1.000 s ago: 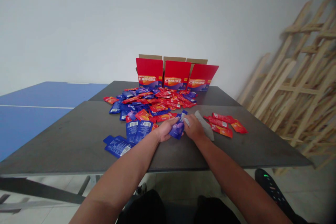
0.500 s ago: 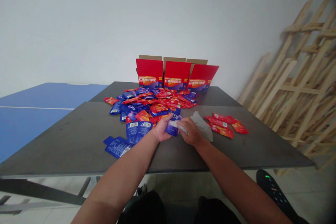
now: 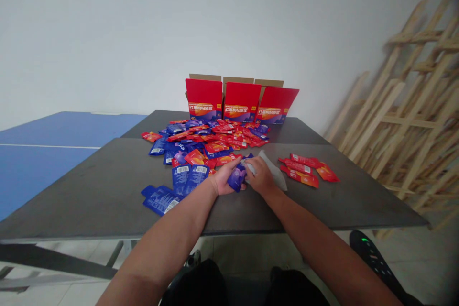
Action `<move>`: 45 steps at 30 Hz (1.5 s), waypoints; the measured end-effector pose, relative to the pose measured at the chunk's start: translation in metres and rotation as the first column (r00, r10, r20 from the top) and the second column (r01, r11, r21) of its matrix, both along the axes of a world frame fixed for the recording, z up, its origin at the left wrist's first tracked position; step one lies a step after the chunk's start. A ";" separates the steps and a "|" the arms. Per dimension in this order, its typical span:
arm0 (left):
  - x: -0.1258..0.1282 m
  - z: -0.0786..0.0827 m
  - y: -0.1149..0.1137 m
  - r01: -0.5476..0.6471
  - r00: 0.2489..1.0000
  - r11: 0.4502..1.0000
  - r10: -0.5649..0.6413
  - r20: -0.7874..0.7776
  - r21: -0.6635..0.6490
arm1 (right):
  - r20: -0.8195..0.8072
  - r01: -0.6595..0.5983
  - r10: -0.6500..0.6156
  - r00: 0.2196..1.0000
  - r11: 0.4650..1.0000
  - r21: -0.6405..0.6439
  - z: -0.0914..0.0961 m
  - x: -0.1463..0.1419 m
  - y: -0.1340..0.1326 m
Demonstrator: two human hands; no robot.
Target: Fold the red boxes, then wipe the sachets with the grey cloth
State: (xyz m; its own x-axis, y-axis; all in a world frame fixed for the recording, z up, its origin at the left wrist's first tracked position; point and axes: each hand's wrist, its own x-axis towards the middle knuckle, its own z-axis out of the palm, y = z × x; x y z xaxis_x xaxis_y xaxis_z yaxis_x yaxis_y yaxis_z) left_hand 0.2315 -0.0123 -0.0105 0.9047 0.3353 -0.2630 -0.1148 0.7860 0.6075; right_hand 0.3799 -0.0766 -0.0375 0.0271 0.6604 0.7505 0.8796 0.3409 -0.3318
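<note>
A blue-purple sachet (image 3: 236, 178) is gripped in my left hand (image 3: 224, 179), tilted above the near middle of the table. Close against it on the right, my right hand (image 3: 261, 176) is closed on a pale grey cloth (image 3: 275, 172), which trails out behind the fingers onto the table. Part of the cloth touches the sachet's upper end; my fingers hide the exact contact. Left of my hands lie several blue sachets (image 3: 195, 178) with barcodes facing up. Beyond them spreads a mixed pile of red and blue sachets (image 3: 215, 141).
Three red cartons (image 3: 242, 103) with raised flaps stand in a row at the back. Several red sachets (image 3: 303, 168) lie apart on the right of the dark table (image 3: 118, 172). A blue table (image 3: 64, 153) adjoins at left; wooden slats (image 3: 387, 114) lean at right.
The sachet in my left hand has turned, showing its purple picture lower down. My right hand has moved slightly up its side, pulling the cloth a little.
</note>
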 end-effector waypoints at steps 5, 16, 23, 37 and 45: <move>-0.002 0.000 -0.001 0.039 0.999 0.999 -0.039 -0.017 -0.006 | -0.185 0.174 -0.172 0.968 0.985 -0.005 -0.001 0.008 0.005; 0.003 0.000 0.008 -0.134 0.990 0.989 0.137 0.036 -0.068 | 0.088 -0.198 0.194 0.977 0.979 0.042 0.003 -0.010 -0.012; 0.013 -0.011 0.006 -0.154 0.986 0.988 0.154 -0.060 -0.005 | 0.309 -0.310 0.292 0.905 0.951 0.011 -0.002 -0.021 -0.010; 0.000 0.000 0.000 0.076 0.996 0.997 -0.076 -0.039 -0.013 | -0.305 0.274 -0.248 0.920 0.960 0.048 -0.007 0.010 0.014; 0.005 0.002 0.014 -0.304 0.952 0.951 0.306 0.026 -0.060 | -0.454 0.306 -0.250 0.855 0.951 0.054 -0.006 0.021 0.010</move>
